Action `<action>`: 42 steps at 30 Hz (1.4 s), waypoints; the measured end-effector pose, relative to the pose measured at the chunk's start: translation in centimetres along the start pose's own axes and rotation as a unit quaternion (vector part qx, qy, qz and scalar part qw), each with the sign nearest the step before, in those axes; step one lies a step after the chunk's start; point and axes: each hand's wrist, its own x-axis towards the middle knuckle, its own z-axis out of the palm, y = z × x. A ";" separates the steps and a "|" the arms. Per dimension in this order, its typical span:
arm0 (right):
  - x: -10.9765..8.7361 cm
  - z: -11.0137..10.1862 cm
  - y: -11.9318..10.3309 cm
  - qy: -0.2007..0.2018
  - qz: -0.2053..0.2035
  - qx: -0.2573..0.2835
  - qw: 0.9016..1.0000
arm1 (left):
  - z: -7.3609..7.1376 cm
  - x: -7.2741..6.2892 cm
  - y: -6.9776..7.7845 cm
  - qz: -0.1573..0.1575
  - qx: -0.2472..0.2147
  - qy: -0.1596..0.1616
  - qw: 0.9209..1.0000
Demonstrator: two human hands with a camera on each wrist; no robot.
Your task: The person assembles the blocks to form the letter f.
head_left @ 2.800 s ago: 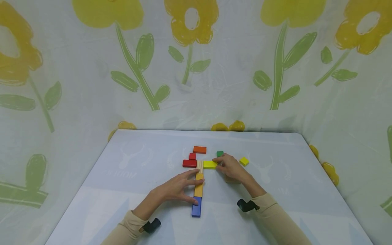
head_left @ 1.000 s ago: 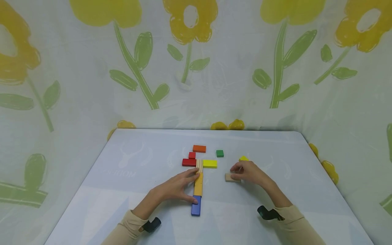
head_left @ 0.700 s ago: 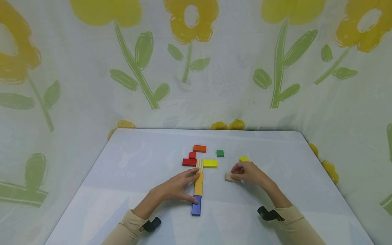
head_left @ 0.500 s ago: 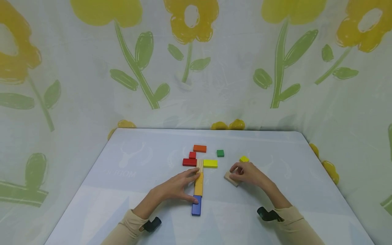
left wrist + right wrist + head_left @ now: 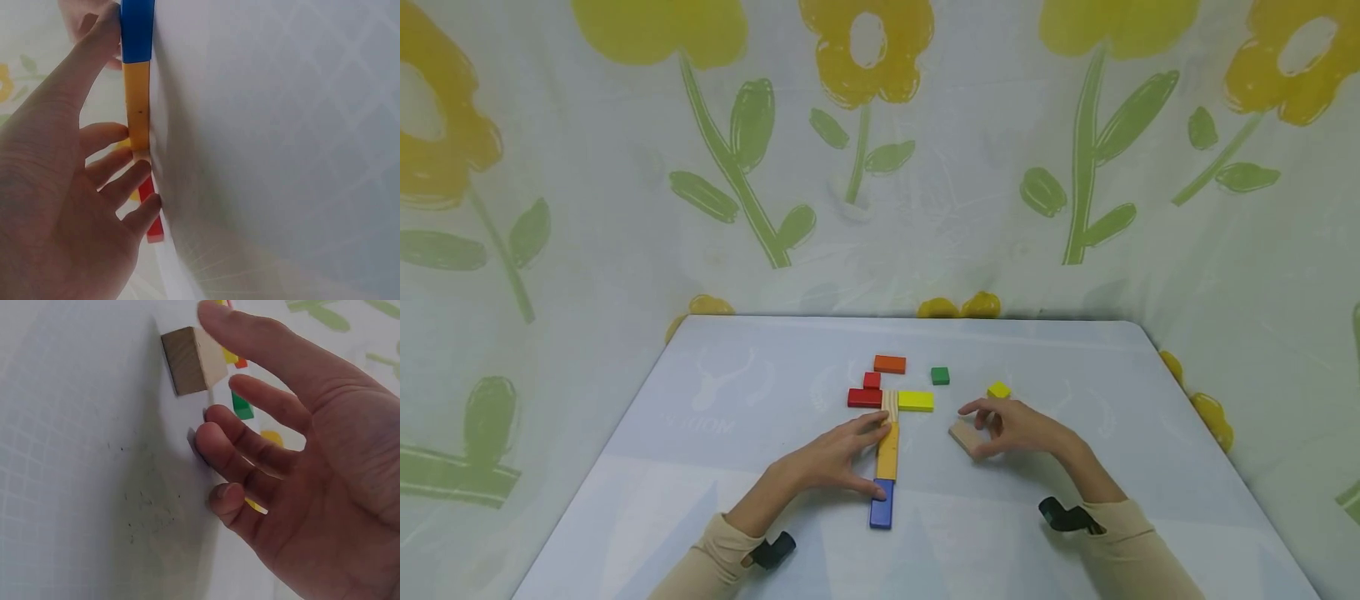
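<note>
A column of wooden blocks runs up the middle of the head view: a blue block (image 5: 881, 512), a yellow-orange block (image 5: 888, 458) and a plain striped one (image 5: 890, 402). My left hand (image 5: 831, 458) rests along it, thumb on the blue block and fingertips at the upper two. A dark red block (image 5: 862, 398) and a yellow block (image 5: 917, 402) flank the column's top. To the right lies a loose plain wooden block (image 5: 963, 437), set diagonally. My right hand (image 5: 1028, 429) is beside it, thumb and index finger spread apart; the right wrist view shows the block's end (image 5: 183, 361) near the thumb.
Behind the dark red block sits a small red block (image 5: 872, 380), with an orange block (image 5: 890, 364) farther back. A small green block (image 5: 940, 376) and a small yellow one (image 5: 998, 390) lie on the right. Flower-patterned cloth surrounds the white table (image 5: 700, 433).
My right hand has left the yellow block and moved right to the loose plain block. That block has turned from sideways to diagonal, and the fingers have spread from it. The left hand stays put.
</note>
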 end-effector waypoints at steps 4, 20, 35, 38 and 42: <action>-0.1 -0.2 0.2 -0.027 -0.007 0.003 1.000 | 0.0 0.0 0.0 0.000 0.000 -0.001 1.000; -0.3 -0.4 0.4 -0.047 -0.039 0.021 0.998 | 0.0 0.0 0.1 0.002 -0.002 -0.004 1.000; 0.4 -0.4 0.1 0.013 -0.030 0.007 0.999 | -0.1 -0.1 0.1 -0.001 -0.003 -0.003 1.000; 0.7 -0.6 -0.3 0.028 -0.030 0.004 0.999 | -0.1 -0.1 0.1 0.002 0.002 -0.001 1.000; 1.3 -1.0 -0.9 0.042 -0.022 0.007 0.999 | -0.3 0.0 0.1 0.004 0.007 -0.002 1.000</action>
